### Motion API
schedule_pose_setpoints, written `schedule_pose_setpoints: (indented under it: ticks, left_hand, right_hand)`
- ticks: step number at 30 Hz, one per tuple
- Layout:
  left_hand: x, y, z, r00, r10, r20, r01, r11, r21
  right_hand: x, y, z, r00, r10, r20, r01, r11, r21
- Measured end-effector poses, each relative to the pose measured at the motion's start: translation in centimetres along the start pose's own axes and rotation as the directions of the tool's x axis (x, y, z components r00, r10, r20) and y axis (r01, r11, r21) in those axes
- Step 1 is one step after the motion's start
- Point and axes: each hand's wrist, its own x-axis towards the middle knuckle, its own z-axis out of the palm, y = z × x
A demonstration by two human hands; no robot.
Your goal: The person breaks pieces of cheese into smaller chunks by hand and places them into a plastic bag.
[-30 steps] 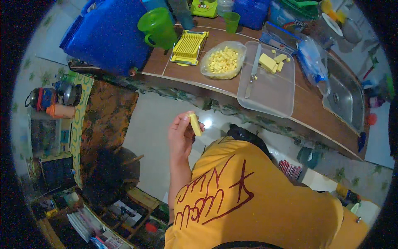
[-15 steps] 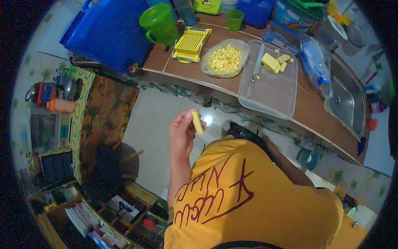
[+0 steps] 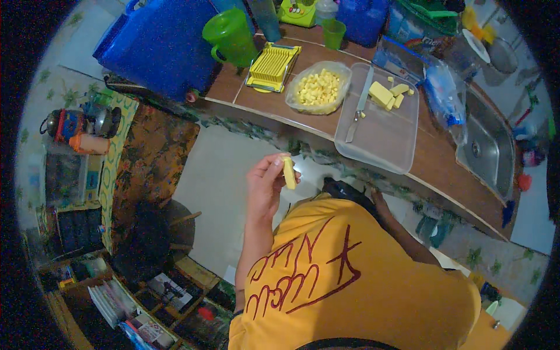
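A yellow stick of cheese (image 3: pixel 289 173) is pinched upright in the fingers of my left hand (image 3: pixel 267 182), held over the floor in front of the counter. My right hand (image 3: pixel 377 201) hangs low beside the counter's front edge; its fingers are too dark to make out. On the counter, a clear plastic lid-like tray (image 3: pixel 379 140) carries a larger block of cheese (image 3: pixel 381 94), some cut pieces (image 3: pixel 399 90) and a knife (image 3: pixel 360 105). Left of it stands a translucent container (image 3: pixel 291 104) full of small cheese cubes (image 3: pixel 318 87). A yellow wire slicer (image 3: pixel 273 67) lies beside that.
A green mug (image 3: pixel 228 38), a green cup (image 3: pixel 333 34) and a big blue container (image 3: pixel 157 46) stand along the back and left. Plastic bags (image 3: pixel 444 93) lie between the tray and the metal sink (image 3: pixel 490 146). A round stool (image 3: pixel 181 224) is on the floor at left.
My left hand with the cheese stick has shifted slightly right in the picture, and the stick looks turned a little. The counter items keep their places as the view tilts slightly.
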Motion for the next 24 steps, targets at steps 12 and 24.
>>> schedule_pose_setpoints:
  ticks: [12,24]
  left_hand:
    - [2.5,-1.9,3.5,0.999,-0.044,0.027,0.038,0.980,0.195]
    - [4.2,-3.2,6.7,0.997,-0.032,0.066,0.016,0.974,0.227]
  right_hand:
    - [-10.1,-23.6,5.9,0.773,-0.609,0.175,0.634,0.749,-0.193]
    - [-7.3,-26.8,6.0,0.745,-0.585,0.322,0.447,0.795,0.410]
